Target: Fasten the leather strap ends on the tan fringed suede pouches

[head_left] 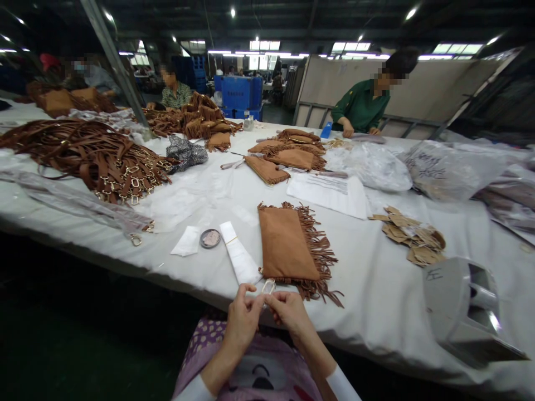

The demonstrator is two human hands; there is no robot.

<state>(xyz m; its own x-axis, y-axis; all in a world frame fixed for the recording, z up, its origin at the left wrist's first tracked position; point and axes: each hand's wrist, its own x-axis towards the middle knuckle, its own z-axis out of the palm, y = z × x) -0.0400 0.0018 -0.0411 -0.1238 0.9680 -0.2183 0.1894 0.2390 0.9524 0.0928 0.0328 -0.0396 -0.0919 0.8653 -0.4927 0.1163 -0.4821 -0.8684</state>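
Observation:
My left hand (243,313) and my right hand (288,312) meet at the table's front edge, fingers pinched round a small pale metal clasp (268,286). It looks like a ring or hook; what it is attached to is hidden by my fingers. Just beyond my hands a brown fringed pouch (287,244) lies flat, its fringe toward the right. To its left are a white strip bundle (240,253) with a thin yellow band, a small round tin (210,238) and a folded white piece (186,241).
Brown straps with metal hooks (100,159) heap at the left. More fringed pouches (295,159) lie farther back. Clear plastic bags (451,167), brown tags (412,234) and a grey dispenser (462,306) are at the right. Other people work across the table (376,278).

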